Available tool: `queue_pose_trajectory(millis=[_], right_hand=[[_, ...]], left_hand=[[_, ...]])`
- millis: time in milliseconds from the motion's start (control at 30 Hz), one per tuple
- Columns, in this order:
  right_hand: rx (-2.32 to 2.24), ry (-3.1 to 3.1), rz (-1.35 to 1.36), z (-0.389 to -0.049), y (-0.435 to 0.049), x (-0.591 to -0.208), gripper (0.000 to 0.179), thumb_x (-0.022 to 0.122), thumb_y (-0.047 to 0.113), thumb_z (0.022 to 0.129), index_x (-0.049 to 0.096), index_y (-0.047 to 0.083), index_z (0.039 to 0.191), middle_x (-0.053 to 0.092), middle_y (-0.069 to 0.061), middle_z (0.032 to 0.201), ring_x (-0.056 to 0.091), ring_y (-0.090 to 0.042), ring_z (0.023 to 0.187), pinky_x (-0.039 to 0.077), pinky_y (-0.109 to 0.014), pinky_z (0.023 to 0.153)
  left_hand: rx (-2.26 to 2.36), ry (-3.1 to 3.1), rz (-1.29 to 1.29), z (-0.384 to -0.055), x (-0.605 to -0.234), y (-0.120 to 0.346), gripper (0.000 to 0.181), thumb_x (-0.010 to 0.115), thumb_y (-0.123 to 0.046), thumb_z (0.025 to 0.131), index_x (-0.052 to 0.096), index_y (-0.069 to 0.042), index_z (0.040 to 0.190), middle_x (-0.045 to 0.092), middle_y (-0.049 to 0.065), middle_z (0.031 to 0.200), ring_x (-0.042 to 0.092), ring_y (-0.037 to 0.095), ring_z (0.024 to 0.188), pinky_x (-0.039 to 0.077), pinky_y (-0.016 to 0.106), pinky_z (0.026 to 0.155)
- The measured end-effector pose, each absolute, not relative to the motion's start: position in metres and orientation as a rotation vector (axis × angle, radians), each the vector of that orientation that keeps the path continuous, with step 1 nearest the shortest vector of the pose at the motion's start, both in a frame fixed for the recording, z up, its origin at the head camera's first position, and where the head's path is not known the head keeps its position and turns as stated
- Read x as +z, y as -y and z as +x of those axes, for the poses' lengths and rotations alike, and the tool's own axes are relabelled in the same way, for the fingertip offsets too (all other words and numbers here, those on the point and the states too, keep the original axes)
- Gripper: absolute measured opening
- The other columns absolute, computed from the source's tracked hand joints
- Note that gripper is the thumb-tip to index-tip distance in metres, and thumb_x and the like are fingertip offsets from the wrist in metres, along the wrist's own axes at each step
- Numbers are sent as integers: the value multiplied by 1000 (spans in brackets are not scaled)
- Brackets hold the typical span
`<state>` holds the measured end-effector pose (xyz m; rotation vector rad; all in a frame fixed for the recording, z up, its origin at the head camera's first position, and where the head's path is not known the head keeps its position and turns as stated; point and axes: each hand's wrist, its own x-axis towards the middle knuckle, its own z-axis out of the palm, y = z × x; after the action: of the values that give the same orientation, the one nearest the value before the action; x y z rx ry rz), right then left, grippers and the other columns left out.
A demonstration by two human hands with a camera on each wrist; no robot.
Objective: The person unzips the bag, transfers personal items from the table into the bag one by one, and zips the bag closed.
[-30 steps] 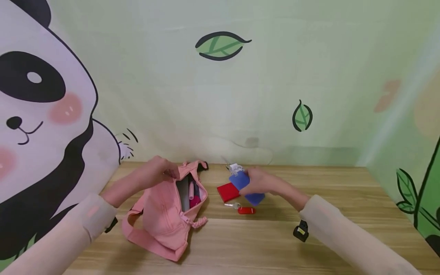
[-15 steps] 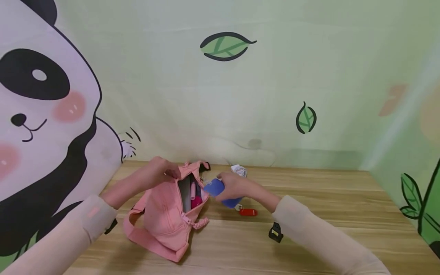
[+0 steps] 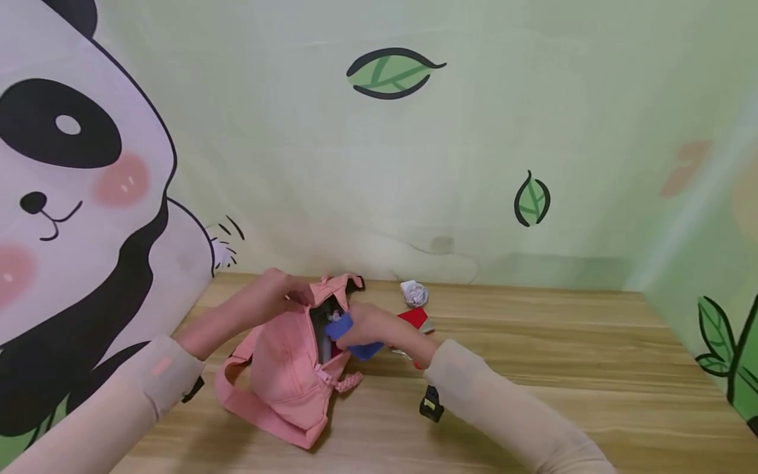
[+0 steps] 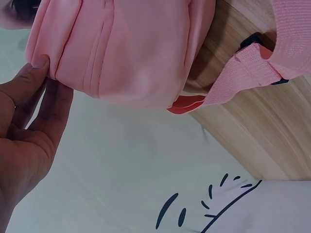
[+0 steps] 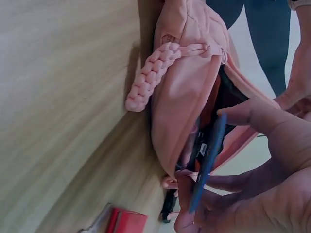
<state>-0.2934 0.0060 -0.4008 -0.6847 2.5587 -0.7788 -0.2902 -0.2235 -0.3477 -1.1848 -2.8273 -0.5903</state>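
A pink bag lies on the wooden table, its zipped opening spread. My left hand pinches the edge of that opening; in the left wrist view the thumb and fingers grip the pink fabric. My right hand holds a thin, flat blue thing at the mouth of the bag. From the right wrist view, the blue thing stands edge-on between thumb and fingers, partly inside the opening. Its exact kind cannot be told. Dark contents show behind it, mostly hidden.
Behind the right hand lie a coiled white cable with a white block and a flat red case. A key lies beside the red case. The bag's strap loops at the front left. A braided pull hangs off the zip.
My right hand has carried the blue thing leftward from above the red case to the bag's mouth. The left hand keeps its grip on the bag's edge.
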Motion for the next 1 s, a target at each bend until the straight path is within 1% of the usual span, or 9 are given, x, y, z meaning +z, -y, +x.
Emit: queue_pose_trajectory(millis=[67,133,200,267,367,500,600,767,1000], right_hand=[[-767,-2590,-675,-294,-11,-403,58,78,22,84,55,-3,131,66,-14,111,62,-23,92,55,-35,77],[-750,-2620,-669,-293,-18,-407,64,77,20,86,50,-5,139,66,-18,118,61,-23,96,56,-36,81],[-757,-2621,-635,-290,-26,-412,65,76,18,88,47,-6,142,67,-19,112,62,-22,89,55,-35,78],[-805,-2591,-564,-288,-35,-418,60,74,14,89,49,-6,140,67,-16,100,63,-21,78,56,-33,71],[-944,-2504,-472,-287,-44,-426,43,72,4,88,56,-7,127,62,-11,85,63,-19,64,57,-31,63],[-1238,-2309,-432,-290,-43,-427,27,66,-3,91,60,-7,117,65,-12,92,65,-18,69,60,-36,71],[-1408,-2194,-442,-296,-32,-423,29,64,-2,94,60,-10,122,67,-15,101,64,-17,74,60,-38,78],[-1497,-2173,-468,-306,-7,-420,32,65,-1,94,62,-11,125,67,-13,103,64,-15,76,60,-37,82],[-1534,-2179,-455,-307,19,-422,26,64,-6,93,64,-14,117,70,-20,97,75,-31,88,60,-38,81]], left_hand=[[-595,2823,-1177,-290,-348,223,19,76,10,84,77,-7,94,75,2,89,74,17,84,60,29,72],[-598,2823,-1164,-289,-348,223,20,75,11,84,77,-6,95,75,2,90,73,17,84,60,29,72],[-604,2825,-1153,-287,-348,223,20,75,12,84,77,-5,96,75,2,90,73,17,84,60,28,72],[-608,2821,-1143,-286,-349,223,20,75,12,84,77,-4,96,75,3,90,72,17,84,60,28,73],[-607,2822,-1129,-284,-352,223,22,75,13,84,77,-5,96,75,3,90,72,16,83,60,27,72],[-598,2829,-1124,-283,-356,226,23,76,12,83,77,-8,95,74,0,89,70,14,83,59,27,71],[-585,2813,-1140,-283,-358,228,23,77,10,83,77,-10,94,74,-1,88,70,13,82,59,27,70],[-575,2810,-1139,-284,-359,229,21,77,9,83,78,-8,95,74,-1,87,70,14,81,59,28,69],[-568,2772,-1129,-284,-355,226,19,76,10,84,78,-5,95,74,1,89,71,16,83,60,30,72]])
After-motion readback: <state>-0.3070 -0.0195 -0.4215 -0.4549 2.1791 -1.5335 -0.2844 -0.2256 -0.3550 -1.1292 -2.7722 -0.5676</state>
